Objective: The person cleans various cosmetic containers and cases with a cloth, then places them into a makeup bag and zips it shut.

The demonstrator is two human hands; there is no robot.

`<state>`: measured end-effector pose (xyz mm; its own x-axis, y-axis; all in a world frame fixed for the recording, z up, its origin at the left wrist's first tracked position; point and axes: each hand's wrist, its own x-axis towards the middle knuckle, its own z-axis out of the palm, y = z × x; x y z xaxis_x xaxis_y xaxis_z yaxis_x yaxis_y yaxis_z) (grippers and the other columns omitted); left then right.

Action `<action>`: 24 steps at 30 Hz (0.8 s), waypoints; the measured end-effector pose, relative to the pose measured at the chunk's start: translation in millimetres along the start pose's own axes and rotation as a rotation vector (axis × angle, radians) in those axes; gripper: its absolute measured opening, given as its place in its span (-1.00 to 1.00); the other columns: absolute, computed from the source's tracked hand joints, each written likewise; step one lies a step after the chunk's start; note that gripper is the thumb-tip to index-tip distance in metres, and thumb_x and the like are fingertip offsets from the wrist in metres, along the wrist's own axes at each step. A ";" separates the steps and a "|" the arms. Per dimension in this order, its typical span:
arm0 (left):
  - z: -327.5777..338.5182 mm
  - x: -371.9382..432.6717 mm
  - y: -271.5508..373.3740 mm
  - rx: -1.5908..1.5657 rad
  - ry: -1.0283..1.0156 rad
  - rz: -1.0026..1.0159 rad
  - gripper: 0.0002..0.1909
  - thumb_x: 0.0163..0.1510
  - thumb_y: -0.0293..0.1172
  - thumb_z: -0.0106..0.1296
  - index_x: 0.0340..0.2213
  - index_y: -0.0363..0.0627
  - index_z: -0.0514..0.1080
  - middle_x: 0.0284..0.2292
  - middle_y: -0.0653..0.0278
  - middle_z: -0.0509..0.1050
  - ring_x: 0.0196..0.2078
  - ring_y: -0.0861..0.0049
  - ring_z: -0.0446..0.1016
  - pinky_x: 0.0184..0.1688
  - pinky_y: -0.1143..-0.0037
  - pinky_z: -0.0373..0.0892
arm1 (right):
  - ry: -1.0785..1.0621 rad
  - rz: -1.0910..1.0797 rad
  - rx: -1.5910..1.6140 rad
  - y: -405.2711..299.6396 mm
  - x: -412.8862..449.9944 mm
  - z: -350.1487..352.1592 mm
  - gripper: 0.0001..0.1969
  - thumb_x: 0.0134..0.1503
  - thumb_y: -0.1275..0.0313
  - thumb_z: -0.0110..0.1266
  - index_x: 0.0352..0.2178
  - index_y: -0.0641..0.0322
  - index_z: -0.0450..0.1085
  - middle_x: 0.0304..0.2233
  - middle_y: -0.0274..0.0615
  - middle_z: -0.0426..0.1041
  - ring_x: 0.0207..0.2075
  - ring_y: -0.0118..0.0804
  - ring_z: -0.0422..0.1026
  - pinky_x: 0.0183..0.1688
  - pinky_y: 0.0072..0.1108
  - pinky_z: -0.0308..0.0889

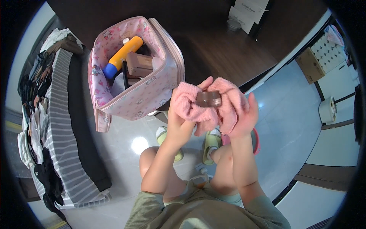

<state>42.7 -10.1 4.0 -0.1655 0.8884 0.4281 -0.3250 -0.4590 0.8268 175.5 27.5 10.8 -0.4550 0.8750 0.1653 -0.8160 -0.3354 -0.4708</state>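
Observation:
A pink plush cloth [206,117] is bunched between my two hands, above my knees. Both its ends wrap around a small brown translucent jar [208,99], which lies on its side in the folds. My left hand [180,123] grips the cloth from the left, its fingers mostly covered by the fabric. On the other side, my right hand [246,120] holds the cloth with the thumb raised. Left of my hands stands an unzipped pink patterned cosmetic case [137,104]. Inside are an orange bottle with a blue cap [125,54] and a pinkish-brown compact box [140,65].
A dark wooden table [217,57] carries the case, a clear plastic cup [233,25] and a white paper bag [248,13] bearing writing. Clothes lie over a striped bed [61,114] on the left. A pink-rimmed bin [256,141] stands beside my right leg.

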 end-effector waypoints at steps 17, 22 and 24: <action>1.5 1.2 -9.7 0.335 0.099 0.107 -0.66 -0.14 -0.56 -0.09 -0.24 -0.29 0.20 -0.31 0.21 0.33 -0.24 0.50 0.35 -0.18 0.57 0.24 | -0.020 -0.539 -0.826 14.7 15.7 -12.0 -0.71 -0.22 0.57 0.14 -0.42 0.35 0.22 -0.26 -0.18 0.24 -0.26 -0.50 0.28 -0.23 -0.65 0.21; -6.6 1.1 -10.8 0.461 0.007 0.042 -0.67 -0.15 -0.56 -0.11 -0.25 -0.31 0.24 -0.40 0.12 0.42 -0.37 0.44 0.45 -0.32 0.56 0.31 | 0.052 -0.495 -1.052 7.2 16.1 -13.7 -0.70 -0.21 0.52 0.21 -0.44 0.29 0.23 -0.45 -0.28 0.35 -0.42 -0.56 0.34 -0.41 -0.75 0.25; -5.8 1.4 -7.9 0.482 0.039 0.025 -0.66 -0.18 -0.57 -0.07 -0.26 -0.31 0.28 -0.45 0.16 0.41 -0.42 0.56 0.41 -0.34 0.60 0.30 | 0.109 -0.419 -0.988 7.5 12.9 -10.7 -0.71 -0.19 0.53 0.19 -0.43 0.29 0.23 -0.44 -0.30 0.36 -0.41 -0.57 0.33 -0.40 -0.76 0.25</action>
<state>39.7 -5.2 -4.1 -0.2057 0.8725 0.4432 0.1459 -0.4205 0.8955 167.3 40.0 0.1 -0.1321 0.8976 0.4207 -0.2283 0.3854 -0.8941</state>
